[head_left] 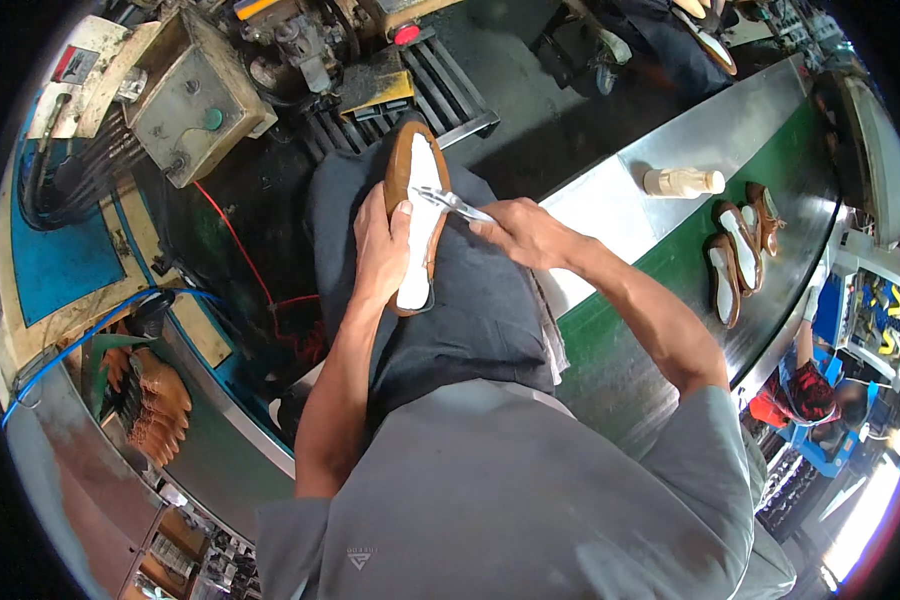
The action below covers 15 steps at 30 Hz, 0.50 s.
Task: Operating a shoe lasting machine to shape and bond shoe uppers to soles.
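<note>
Across my lap lies a brown leather shoe upper point(410, 272) with its white sole side turned up and its toe pointing away from me. My left hand point(378, 248) is closed round its left side, thumb pressed over the edge. In my closed right hand point(532, 234) are metal pliers point(458, 204), reaching in from the right. Their jaws rest on or just above the white underside near the middle of the shoe; whether they grip anything I cannot make out.
To my right runs a green conveyor belt point(625, 345) with a metal edge, carrying several brown shoes point(738, 245). A cream bottle-like object point(684, 182) lies on the metal ledge. Machinery point(195, 110) stands ahead left. Brown leather pieces point(155, 400) lie at left. Another person point(805, 390) is far right.
</note>
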{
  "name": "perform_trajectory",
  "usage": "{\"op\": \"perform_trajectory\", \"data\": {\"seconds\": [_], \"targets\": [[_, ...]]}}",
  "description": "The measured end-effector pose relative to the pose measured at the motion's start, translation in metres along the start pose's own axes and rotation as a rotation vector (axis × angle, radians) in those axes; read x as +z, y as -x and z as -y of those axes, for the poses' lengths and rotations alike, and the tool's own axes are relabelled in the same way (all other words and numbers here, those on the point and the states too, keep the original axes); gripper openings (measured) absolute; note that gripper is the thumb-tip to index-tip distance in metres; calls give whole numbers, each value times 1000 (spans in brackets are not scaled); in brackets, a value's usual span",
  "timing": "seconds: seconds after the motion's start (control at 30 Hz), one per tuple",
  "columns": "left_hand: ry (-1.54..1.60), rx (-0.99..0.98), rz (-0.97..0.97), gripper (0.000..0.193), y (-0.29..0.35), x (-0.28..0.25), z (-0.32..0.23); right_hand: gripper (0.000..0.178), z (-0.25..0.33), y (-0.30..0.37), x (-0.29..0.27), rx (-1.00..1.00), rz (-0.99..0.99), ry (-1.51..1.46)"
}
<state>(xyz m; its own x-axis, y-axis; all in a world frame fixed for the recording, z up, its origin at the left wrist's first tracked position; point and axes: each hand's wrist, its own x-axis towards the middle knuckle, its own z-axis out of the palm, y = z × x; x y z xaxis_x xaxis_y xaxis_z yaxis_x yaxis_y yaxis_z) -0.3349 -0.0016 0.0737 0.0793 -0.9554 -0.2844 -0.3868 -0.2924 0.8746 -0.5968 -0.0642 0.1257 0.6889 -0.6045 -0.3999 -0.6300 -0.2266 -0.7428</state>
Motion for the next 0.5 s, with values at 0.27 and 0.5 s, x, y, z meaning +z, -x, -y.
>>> {"op": "perform_trajectory", "data": {"seconds": [0.27, 0.5], "targets": [[-197, 44, -64, 66, 7, 8, -3, 45, -14, -16, 18, -109, -195, 145], [330, -167, 105, 64, -27, 2, 10, 40, -14, -11, 22, -48, -206, 164]]}}
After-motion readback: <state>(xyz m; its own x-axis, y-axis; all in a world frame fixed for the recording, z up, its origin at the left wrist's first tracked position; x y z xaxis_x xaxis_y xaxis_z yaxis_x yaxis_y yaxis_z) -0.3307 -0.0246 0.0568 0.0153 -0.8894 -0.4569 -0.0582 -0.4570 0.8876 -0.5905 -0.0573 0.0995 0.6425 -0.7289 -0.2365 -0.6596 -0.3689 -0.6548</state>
